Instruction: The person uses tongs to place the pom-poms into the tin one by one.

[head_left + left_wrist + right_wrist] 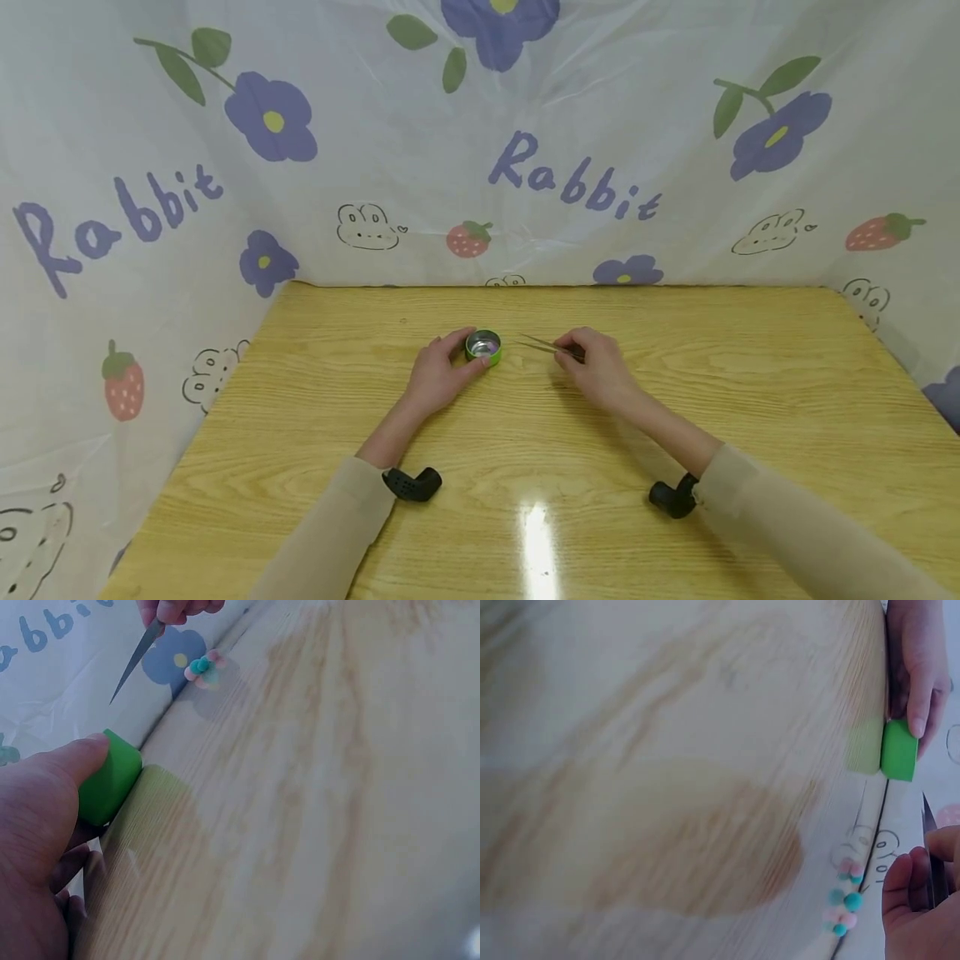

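Note:
My left hand [438, 372] holds a small round green tin [495, 360] between thumb and fingers on the wooden table. The tin's top is uncovered, and its shiny silver inside faces up. To its right, my right hand [597, 362] grips a pair of metal tweezers [137, 658]. Their two tips are spread apart and point left at the tin, a short way from its rim, with nothing between them. Several small pink and teal balls [846, 900] lie on the table by my right hand; in the head view that hand hides them.
The wooden table [315, 425] ends at the back against a white cloth [420, 158] printed with flowers, strawberries and rabbits. A black wrist camera [412, 484] sits at the left cuff, another [672, 497] at the right.

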Motion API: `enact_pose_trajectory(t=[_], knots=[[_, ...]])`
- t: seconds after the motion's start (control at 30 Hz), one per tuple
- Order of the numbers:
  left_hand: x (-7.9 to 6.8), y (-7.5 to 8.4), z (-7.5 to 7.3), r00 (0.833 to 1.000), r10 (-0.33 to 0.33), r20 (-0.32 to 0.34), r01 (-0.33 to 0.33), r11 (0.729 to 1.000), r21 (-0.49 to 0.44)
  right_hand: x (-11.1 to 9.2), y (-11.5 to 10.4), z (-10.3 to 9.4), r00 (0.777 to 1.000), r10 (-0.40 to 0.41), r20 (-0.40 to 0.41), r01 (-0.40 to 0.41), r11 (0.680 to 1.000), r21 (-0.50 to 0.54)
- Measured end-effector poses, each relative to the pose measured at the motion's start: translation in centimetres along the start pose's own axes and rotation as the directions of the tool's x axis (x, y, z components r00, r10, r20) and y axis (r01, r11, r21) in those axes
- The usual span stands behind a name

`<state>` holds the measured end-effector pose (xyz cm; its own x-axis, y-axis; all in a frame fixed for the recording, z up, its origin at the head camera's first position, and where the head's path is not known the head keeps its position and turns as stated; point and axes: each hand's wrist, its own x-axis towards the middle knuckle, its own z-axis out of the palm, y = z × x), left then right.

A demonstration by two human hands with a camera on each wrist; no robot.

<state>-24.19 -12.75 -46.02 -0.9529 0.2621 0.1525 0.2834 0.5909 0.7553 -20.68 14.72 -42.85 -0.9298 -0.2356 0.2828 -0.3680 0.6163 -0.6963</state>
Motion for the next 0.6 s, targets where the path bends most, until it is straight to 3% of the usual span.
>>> enact_pose_trajectory(t=[0.6], knots=[[0.1, -0.1, 0.2, 1.0, -0.001, -0.003, 0.001, 1.0, 0.017, -1.3, 2.1, -2.5, 0.998, 0.061, -0.003, -0.061, 0.998, -0.034]])
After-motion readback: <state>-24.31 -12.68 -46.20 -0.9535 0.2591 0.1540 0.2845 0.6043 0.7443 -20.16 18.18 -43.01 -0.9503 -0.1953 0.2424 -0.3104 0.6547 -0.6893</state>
